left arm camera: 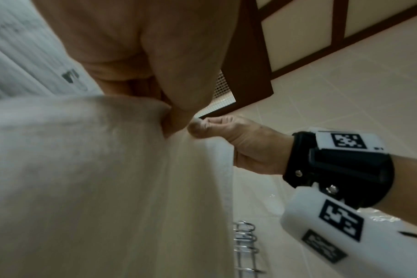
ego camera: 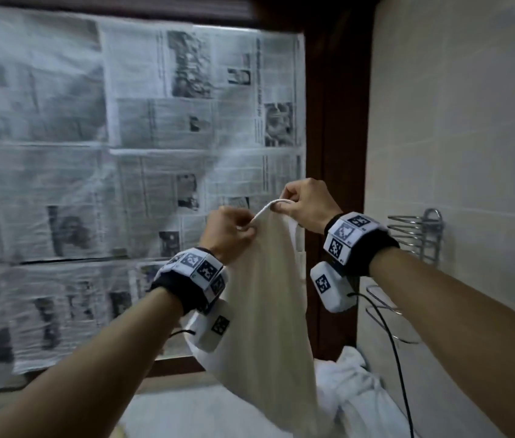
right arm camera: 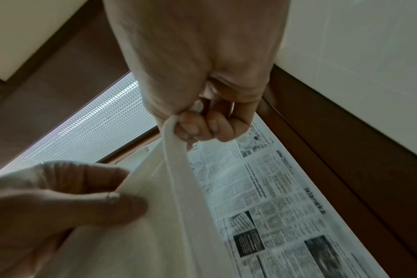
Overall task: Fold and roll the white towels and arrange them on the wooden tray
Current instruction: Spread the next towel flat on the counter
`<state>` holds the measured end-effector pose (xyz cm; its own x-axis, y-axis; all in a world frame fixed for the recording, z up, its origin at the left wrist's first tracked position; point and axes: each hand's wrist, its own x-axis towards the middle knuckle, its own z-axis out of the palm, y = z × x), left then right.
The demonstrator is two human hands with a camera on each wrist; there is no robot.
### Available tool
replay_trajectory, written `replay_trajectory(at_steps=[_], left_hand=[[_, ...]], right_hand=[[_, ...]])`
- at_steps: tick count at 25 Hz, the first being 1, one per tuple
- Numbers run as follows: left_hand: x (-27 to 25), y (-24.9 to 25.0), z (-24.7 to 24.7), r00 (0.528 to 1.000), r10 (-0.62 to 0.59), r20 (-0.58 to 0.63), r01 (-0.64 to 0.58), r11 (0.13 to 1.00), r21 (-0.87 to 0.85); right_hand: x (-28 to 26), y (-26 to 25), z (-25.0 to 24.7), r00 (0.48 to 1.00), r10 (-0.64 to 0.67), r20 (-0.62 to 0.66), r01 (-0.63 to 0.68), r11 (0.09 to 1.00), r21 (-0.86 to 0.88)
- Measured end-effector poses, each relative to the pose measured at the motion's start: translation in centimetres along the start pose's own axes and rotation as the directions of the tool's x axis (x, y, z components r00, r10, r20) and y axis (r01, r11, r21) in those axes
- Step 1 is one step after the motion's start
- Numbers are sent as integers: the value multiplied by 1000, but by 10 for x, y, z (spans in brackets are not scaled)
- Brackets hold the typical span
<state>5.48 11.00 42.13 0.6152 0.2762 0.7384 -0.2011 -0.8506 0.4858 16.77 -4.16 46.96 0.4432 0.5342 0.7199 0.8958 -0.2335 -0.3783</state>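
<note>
Both hands are raised in front of the person, holding a towel [ego camera: 265, 298] up by its top hem. The left hand [ego camera: 226, 233] sits at about 8 o'clock from the right hand [ego camera: 305, 205], the two close together but apart, with a short arc of hem stretched between them.

The left hand pinches the hem, its fingers curled in toward the thumb; in the right wrist view its thumb [right arm camera: 112, 205] and a finger press the cloth from either side. The right hand pinches the hem too: the right wrist view shows its fingertips [right arm camera: 198, 126] curled tight around a gathered corner of cloth. In the left wrist view the right hand's thumb tip lies on the hem, just beside the left hand's own.

The towel hangs from the two grips in a long drape, off-white and narrowing toward the top, its lower part running out of the head view at 6 o'clock. Whether it touches anything below cannot be told.

At 5 o'clock from the hanging towel lies a heap of white cloth [ego camera: 354, 384], rumpled; what it rests on is not clear. A pale surface [ego camera: 186, 412] shows at the bottom of the head view.

Behind the hands, a window [ego camera: 123, 153] is covered with sheets of newspaper, framed in dark wood. At 3 o'clock is a tiled wall [ego camera: 455, 137] with a chrome wire rack [ego camera: 420, 235] fixed to it. Each wrist wears a black band with marker squares and a white camera unit; a black cable [ego camera: 398, 368] drops from the right one.
</note>
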Motion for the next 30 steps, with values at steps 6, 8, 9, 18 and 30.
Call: replay_trajectory(at_steps=[6, 8, 9, 18, 30], left_hand=[[18, -35, -69, 991, 14, 132, -65, 917, 394], [19, -50, -86, 990, 12, 144, -76, 892, 445], [18, -57, -96, 991, 12, 135, -74, 882, 465], [23, -81, -154, 996, -89, 3, 74, 849, 524], [-3, -2, -184, 953, -211, -215, 139, 941, -307]], right_hand=[[33, -8, -3, 1000, 7, -8, -9, 985, -175], [36, -9, -4, 999, 33, -26, -38, 979, -200], [37, -8, -6, 998, 44, -39, -52, 976, -212], [31, 12, -29, 985, 103, -138, -125, 980, -157], [-16, -27, -64, 985, 164, -48, -109, 818, 564]])
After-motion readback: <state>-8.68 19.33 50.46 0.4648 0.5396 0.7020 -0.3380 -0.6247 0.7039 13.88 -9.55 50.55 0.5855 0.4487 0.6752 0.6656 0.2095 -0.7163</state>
